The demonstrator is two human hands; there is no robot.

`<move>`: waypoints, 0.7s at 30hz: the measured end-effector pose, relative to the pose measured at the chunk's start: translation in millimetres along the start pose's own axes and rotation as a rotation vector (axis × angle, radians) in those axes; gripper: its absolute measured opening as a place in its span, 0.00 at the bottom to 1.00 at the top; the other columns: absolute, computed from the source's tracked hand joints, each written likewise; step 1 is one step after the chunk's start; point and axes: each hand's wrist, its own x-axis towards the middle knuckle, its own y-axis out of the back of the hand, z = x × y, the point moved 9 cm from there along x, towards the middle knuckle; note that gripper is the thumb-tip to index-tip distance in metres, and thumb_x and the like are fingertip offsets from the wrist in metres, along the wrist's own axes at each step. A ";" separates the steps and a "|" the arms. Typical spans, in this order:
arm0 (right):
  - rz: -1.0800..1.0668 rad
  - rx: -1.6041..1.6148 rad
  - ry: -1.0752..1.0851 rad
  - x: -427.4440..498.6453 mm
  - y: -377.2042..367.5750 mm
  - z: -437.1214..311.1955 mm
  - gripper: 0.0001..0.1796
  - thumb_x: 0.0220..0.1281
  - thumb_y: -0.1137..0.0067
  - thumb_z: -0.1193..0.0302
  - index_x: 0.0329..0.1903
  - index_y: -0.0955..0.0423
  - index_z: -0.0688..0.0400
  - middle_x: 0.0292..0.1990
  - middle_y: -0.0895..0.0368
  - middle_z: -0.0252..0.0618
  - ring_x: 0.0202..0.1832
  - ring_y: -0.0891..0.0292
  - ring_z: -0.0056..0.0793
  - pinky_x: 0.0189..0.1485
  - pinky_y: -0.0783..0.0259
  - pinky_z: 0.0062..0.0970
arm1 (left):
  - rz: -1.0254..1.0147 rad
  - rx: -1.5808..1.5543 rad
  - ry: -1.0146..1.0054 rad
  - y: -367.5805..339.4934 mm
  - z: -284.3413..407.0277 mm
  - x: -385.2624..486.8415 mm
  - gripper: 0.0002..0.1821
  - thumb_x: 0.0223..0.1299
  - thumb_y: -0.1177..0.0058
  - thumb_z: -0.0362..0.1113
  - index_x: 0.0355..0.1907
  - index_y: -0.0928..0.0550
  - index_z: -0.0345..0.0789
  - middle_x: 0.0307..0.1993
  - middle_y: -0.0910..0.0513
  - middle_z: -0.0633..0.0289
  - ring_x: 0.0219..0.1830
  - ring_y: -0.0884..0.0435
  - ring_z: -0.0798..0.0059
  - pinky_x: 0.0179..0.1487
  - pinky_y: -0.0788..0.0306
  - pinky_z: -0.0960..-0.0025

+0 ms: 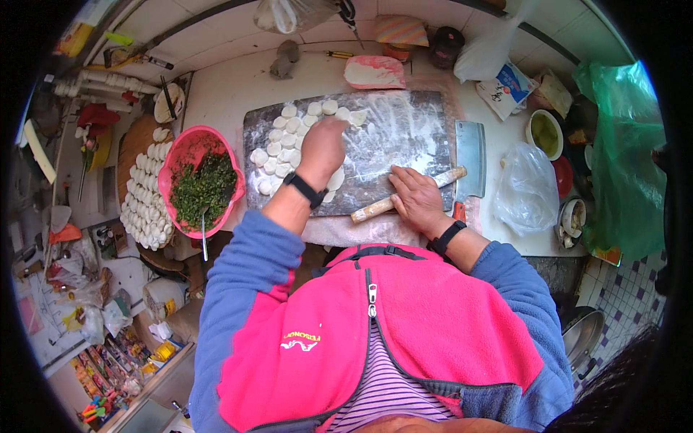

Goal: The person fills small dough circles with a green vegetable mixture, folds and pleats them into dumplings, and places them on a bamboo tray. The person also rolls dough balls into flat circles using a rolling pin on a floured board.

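Note:
My left hand (324, 145) reaches over small dough pieces (293, 125) on the left half of a floured dark board (395, 130); its fingertips are near the upper pieces, and I cannot tell whether they hold one. My right hand (418, 197) rests on the board's near right part, against a wooden rolling pin (373, 209) that lies slanted; whether it grips the pin is unclear. Rolled dough wrappers (335, 178) lie beside my left wrist. Left of the board, a pink bowl (241, 189) holds chopped green filling (200, 189) and a metal spoon (204, 233).
Rows of dumplings (145, 200) sit on a round wooden board left of the bowl. A cleaver (470, 157) lies right of the floured board. Beyond the board is a pink scoop of flour (374, 72). A clear plastic bag (527, 189) and small bowls stand farther right.

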 end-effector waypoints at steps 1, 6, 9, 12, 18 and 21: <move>0.006 -0.001 -0.013 0.3 1.0 1.8 0.25 0.62 0.42 0.60 0.60 0.23 0.57 0.67 0.26 0.38 0.67 0.31 0.36 0.63 0.34 0.39 | -0.044 0.067 0.014 -13.2 -0.5 16.0 0.18 0.54 0.49 0.23 0.49 0.15 0.35 0.48 0.15 0.49 0.51 0.18 0.48 0.56 0.24 0.54; 0.060 -0.015 -0.042 -2.0 8.9 12.0 0.24 0.61 0.42 0.64 0.59 0.23 0.57 0.66 0.25 0.39 0.66 0.29 0.37 0.63 0.32 0.39 | 0.013 0.271 0.031 -40.9 -1.5 45.8 0.07 0.56 0.48 0.26 0.35 0.16 0.33 0.38 0.16 0.48 0.45 0.17 0.48 0.48 0.22 0.53; 0.096 0.010 -0.061 -0.8 17.0 20.1 0.23 0.58 0.41 0.67 0.57 0.22 0.58 0.64 0.24 0.41 0.64 0.28 0.39 0.62 0.30 0.38 | -0.155 0.211 0.068 -65.3 1.2 31.5 0.13 0.53 0.44 0.26 0.43 0.15 0.36 0.39 0.15 0.47 0.43 0.16 0.46 0.48 0.23 0.50; 0.095 0.000 -0.078 4.2 23.1 27.3 0.22 0.56 0.41 0.70 0.56 0.22 0.59 0.63 0.23 0.43 0.64 0.27 0.41 0.61 0.29 0.39 | -0.139 0.075 0.120 -66.5 14.2 2.1 0.12 0.53 0.37 0.32 0.42 0.16 0.36 0.38 0.15 0.46 0.43 0.16 0.45 0.47 0.23 0.50; 0.095 -0.076 -0.145 16.5 23.5 33.1 0.23 0.57 0.43 0.71 0.57 0.23 0.59 0.66 0.26 0.45 0.68 0.32 0.46 0.63 0.31 0.42 | -0.323 -0.209 0.170 -86.7 50.8 -36.2 0.14 0.52 0.31 0.40 0.38 0.16 0.35 0.32 0.15 0.47 0.40 0.16 0.47 0.43 0.24 0.51; 0.050 -0.151 -0.169 28.5 15.8 35.3 0.24 0.60 0.47 0.71 0.61 0.24 0.58 0.69 0.29 0.45 0.73 0.37 0.48 0.66 0.35 0.44 | -0.365 -0.249 0.144 -92.8 61.6 -34.0 0.15 0.52 0.30 0.40 0.39 0.14 0.35 0.33 0.14 0.47 0.39 0.16 0.46 0.43 0.23 0.52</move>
